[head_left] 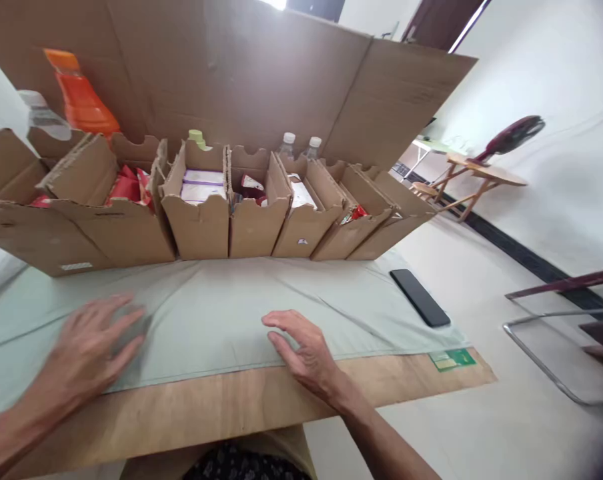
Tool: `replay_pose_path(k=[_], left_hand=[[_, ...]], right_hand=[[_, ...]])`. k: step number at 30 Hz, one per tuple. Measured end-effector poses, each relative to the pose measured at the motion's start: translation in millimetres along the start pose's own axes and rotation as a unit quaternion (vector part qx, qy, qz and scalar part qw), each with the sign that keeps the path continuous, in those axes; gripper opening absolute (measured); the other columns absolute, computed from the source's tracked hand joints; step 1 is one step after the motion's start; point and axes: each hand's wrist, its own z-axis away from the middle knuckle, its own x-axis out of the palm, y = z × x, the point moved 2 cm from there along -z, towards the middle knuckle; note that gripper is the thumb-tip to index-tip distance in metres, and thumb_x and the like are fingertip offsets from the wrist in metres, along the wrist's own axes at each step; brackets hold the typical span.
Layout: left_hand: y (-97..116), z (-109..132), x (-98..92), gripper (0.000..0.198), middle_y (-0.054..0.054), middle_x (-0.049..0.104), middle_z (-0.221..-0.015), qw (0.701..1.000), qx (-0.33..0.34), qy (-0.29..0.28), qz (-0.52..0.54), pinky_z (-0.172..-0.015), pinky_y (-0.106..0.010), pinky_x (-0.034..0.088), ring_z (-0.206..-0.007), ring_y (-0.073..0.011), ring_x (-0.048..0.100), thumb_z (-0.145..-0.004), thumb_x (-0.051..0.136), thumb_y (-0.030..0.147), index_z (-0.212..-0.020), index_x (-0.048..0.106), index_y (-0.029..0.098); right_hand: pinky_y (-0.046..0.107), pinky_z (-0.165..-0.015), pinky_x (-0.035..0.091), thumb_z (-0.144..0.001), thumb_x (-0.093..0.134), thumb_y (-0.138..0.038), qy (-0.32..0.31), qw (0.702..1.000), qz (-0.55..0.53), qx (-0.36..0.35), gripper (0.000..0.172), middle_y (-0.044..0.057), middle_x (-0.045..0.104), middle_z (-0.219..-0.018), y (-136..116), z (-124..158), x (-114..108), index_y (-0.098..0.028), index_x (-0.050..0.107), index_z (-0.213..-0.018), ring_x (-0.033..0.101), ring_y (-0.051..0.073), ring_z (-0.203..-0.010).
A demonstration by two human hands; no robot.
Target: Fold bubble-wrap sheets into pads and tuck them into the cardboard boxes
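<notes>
My left hand [94, 343] is over the left part of the pale green cloth [206, 313], fingers apart and slightly blurred, with nothing in it. Nearer the middle, my right hand [304, 350] hovers by the cloth's front edge; its thumb and fingers are curved with a gap between them, and it holds nothing. Beyond both hands stands a row of several cardboard bins [201, 230]. Red packets [129, 187] lie in a left bin, white-and-purple boxes [201, 185] in one near the middle, and a white box [301, 193] farther right.
Behind the bins rise an orange bottle [84, 100], clear bottles [46, 117] and a tall cardboard panel [261, 73]. A black phone [419, 297] lies at the cloth's right side, near a green card [452, 360] on the wooden board [221, 413]. A wooden stool [481, 173] stands on the floor.
</notes>
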Motion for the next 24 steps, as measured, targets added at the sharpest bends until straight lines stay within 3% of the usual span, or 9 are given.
replay_pose_path(k=[4, 6, 8, 12, 16, 18, 20, 24], left_hand=[[101.8, -52.0, 27.1, 0.052, -0.019, 0.060, -0.152, 0.997, 0.065, -0.005, 0.049, -0.116, -0.058, 0.046, -0.143, -0.0402, 0.054, -0.099, 0.040, 0.050, -0.124, 0.075, 0.022], [138.5, -74.0, 36.3, 0.055, -0.019, 0.050, -0.162, 0.994, 0.090, -0.027, 0.057, -0.121, -0.059, 0.041, -0.151, -0.0395, 0.045, -0.100, 0.042, 0.050, -0.136, 0.070, 0.020], [161.7, -84.5, 49.2, 0.056, -0.018, 0.042, -0.168, 0.991, 0.105, -0.072, 0.046, -0.123, -0.062, 0.037, -0.156, -0.0397, 0.038, -0.102, 0.044, 0.049, -0.146, 0.064, 0.021], [173.5, -77.9, 78.7, 0.059, -0.019, 0.042, -0.167, 0.982, 0.122, -0.145, 0.000, -0.122, -0.072, 0.030, -0.155, -0.0434, 0.038, -0.103, 0.044, 0.050, -0.153, 0.057, 0.022], [170.1, -68.4, 89.6, 0.063, -0.020, 0.037, -0.168, 0.979, 0.137, -0.145, -0.035, -0.123, -0.073, 0.026, -0.157, -0.0442, 0.035, -0.104, 0.040, 0.053, -0.157, 0.052, 0.021], [170.4, -68.2, 89.0, 0.063, -0.020, 0.038, -0.168, 0.978, 0.138, -0.148, -0.044, -0.123, -0.073, 0.027, -0.156, -0.0445, 0.036, -0.104, 0.040, 0.053, -0.157, 0.052, 0.021], [171.6, -69.2, 87.6, 0.063, -0.020, 0.039, -0.168, 0.979, 0.136, -0.147, -0.048, -0.123, -0.072, 0.028, -0.156, -0.0440, 0.037, -0.104, 0.040, 0.054, -0.157, 0.052, 0.021], [172.2, -69.0, 88.0, 0.062, -0.018, 0.040, -0.168, 0.979, 0.137, -0.139, -0.055, -0.124, -0.069, 0.027, -0.157, -0.0419, 0.036, -0.104, 0.041, 0.053, -0.157, 0.052, 0.024]], right_hand=[[0.037, -0.085, 0.064, -0.099, 0.057, -0.029, 0.047, 0.992, 0.106, 0.049, 0.021, 0.007, 0.081, -0.109, 18.4, 8.1, -64.5, -0.027, 0.075, -0.110, 0.077, 0.022, -0.102], [0.037, -0.082, 0.064, -0.098, 0.057, -0.034, 0.082, 0.977, 0.176, 0.083, 0.023, 0.007, 0.081, -0.109, 32.5, 7.8, -103.3, -0.026, 0.075, -0.108, 0.077, 0.023, -0.099], [0.041, -0.085, 0.063, -0.096, 0.056, -0.035, 0.125, 0.959, 0.231, 0.106, 0.025, 0.009, 0.080, -0.114, 47.1, 3.2, -143.8, -0.026, 0.074, -0.110, 0.075, 0.026, -0.103], [0.057, -0.108, 0.049, -0.091, 0.057, -0.028, 0.184, 0.923, 0.317, 0.115, 0.039, 0.014, 0.069, -0.140, 76.8, -24.8, -214.4, -0.023, 0.067, -0.128, 0.061, 0.035, -0.132], [0.059, -0.110, 0.041, -0.083, 0.064, -0.025, 0.125, 0.865, 0.466, 0.138, 0.063, 0.019, 0.058, -0.153, 106.8, -69.2, -251.8, -0.016, 0.056, -0.145, 0.051, 0.040, -0.141], [0.058, -0.108, 0.040, -0.082, 0.063, -0.024, 0.083, 0.854, 0.492, 0.151, 0.058, 0.017, 0.066, -0.142, 118.2, -87.7, -259.9, -0.018, 0.062, -0.140, 0.053, 0.040, -0.137], [0.057, -0.105, 0.039, -0.083, 0.060, -0.022, 0.063, 0.850, 0.500, 0.155, 0.041, 0.015, 0.074, -0.124, 123.7, -99.5, -265.5, -0.020, 0.072, -0.122, 0.058, 0.039, -0.129], [0.052, -0.099, 0.038, -0.085, 0.058, -0.020, 0.032, 0.842, 0.516, 0.156, 0.021, 0.013, 0.078, -0.098, 116.0, -102.3, -275.4, -0.021, 0.078, -0.090, 0.064, 0.034, -0.107]])
